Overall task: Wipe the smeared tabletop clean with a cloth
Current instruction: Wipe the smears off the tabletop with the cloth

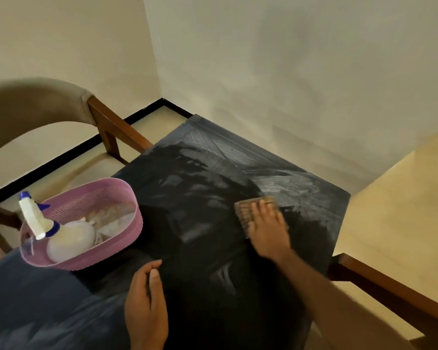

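Observation:
A black tabletop (200, 223) fills the middle of the view, with whitish smears (283, 183) across its far right part and fainter streaks nearer me. My right hand (268, 228) lies flat with straight fingers on a tan ribbed cloth (248, 210), pressing it onto the table near the right edge. My left hand (147, 299) rests at the near edge with its fingers loosely curled and nothing in it.
A pink plastic basket (127, 193) sits on the table's left side, holding a white spray bottle (61, 236) with a blue nozzle and some cloths. A padded wooden chair (36, 102) stands at the far left, another wooden chair frame (390, 294) at the right. Walls meet behind the table.

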